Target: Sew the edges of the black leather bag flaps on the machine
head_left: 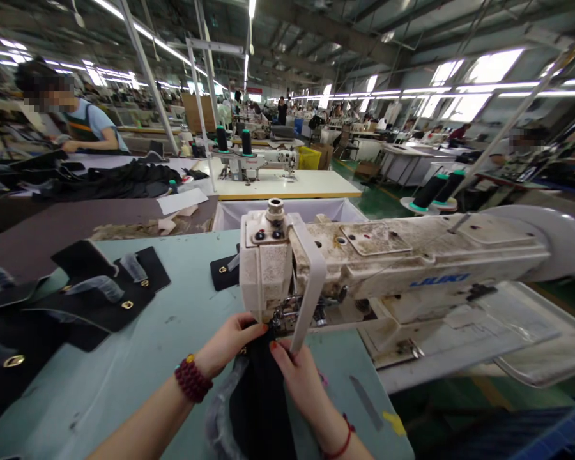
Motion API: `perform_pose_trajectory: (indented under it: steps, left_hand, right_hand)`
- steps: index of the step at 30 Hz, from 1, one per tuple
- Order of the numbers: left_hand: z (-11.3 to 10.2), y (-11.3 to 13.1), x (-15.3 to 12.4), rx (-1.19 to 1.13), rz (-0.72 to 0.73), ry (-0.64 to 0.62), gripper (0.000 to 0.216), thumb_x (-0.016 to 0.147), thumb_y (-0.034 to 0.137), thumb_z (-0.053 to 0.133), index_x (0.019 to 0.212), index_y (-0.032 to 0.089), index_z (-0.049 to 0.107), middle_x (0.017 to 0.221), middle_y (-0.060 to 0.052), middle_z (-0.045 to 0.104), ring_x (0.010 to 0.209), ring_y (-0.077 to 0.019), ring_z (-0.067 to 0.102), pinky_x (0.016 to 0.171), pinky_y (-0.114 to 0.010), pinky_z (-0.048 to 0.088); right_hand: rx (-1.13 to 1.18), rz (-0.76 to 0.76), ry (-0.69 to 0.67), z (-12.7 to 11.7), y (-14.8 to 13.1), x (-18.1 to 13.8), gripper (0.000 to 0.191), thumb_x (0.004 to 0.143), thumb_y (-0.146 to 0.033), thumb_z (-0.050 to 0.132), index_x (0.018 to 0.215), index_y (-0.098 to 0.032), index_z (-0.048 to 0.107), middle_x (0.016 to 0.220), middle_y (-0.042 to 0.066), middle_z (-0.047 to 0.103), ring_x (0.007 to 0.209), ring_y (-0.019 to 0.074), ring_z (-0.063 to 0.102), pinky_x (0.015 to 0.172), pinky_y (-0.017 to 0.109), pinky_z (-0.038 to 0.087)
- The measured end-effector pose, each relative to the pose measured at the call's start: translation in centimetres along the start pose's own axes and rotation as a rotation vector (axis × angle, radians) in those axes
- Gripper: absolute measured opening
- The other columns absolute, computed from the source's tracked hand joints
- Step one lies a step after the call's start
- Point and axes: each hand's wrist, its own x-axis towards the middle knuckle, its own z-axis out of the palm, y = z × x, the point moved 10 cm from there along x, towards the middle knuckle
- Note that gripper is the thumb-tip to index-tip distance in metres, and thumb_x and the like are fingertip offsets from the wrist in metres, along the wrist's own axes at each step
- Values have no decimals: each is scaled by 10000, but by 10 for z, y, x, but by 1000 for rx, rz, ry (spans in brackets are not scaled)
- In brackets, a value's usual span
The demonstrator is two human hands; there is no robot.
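Note:
A long black piece of material (263, 399) runs up to the presser foot area of a white, grimy sewing machine (354, 255). My left hand (232, 342) grips its left edge close to the needle, thumb on top. My right hand (299, 377) holds the right edge slightly nearer to me, fingers closed and partly hidden. A clear plastic-wrapped strap (220, 409) and a small gold fitting show along the left side of the piece. The machine head hides the needle itself.
Black panels (110, 291) with gold fittings and plastic-wrapped straps lie at left on the pale green table (182, 345). A grey blade-like strip (367, 402) and yellow scrap (393, 423) sit at right. Thread cones (429, 191) stand behind. A co-worker (93, 121) sits at far left.

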Motion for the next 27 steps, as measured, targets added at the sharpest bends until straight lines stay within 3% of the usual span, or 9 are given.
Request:
perform_pose_trajectory:
  steps: [4, 11, 17, 23, 27]
  left_hand:
    - [-3, -2, 5, 11, -7, -14, 224, 667, 371, 743, 692, 150, 722, 574, 30, 658, 664, -151, 598, 716, -249, 491]
    - [-7, 5, 9, 27, -14, 18, 300, 628, 384, 726, 799, 139, 756, 776, -43, 757, 809, -229, 648, 761, -304, 510]
    - [-10, 10, 12, 63, -31, 32, 360, 605, 426, 714, 828, 148, 763, 753, -32, 762, 762, -223, 658, 768, -310, 527]
    - [-10, 11, 19, 149, 3, 8, 439, 643, 499, 657, 877, 141, 759, 789, -53, 771, 816, -270, 676, 805, -378, 537]
    - [-18, 17, 20, 193, 125, 14, 370, 710, 434, 609, 930, 172, 750, 968, -40, 772, 1007, -288, 651, 940, -391, 503]
  right_hand:
    - [40, -2, 15, 4, -3, -2, 423, 843, -499, 421, 671, -120, 496, 625, 0, 389, 619, 78, 315, 556, 199, 254]
    - [-22, -26, 117, -3, -7, 4, 465, 830, -527, 405, 617, -122, 489, 599, 18, 424, 587, 81, 337, 515, 199, 252]
    - [-77, -16, 142, -5, -4, 9, 503, 853, -552, 392, 609, -120, 472, 585, 7, 389, 582, 72, 312, 509, 200, 217]
    - [-104, -31, 109, -1, -6, 11, 515, 866, -562, 380, 584, -133, 423, 558, -10, 343, 555, 63, 284, 496, 200, 201]
    - [-218, -103, 27, -3, -8, -1, 512, 898, -532, 381, 608, -129, 507, 567, 17, 470, 560, 83, 403, 499, 188, 273]
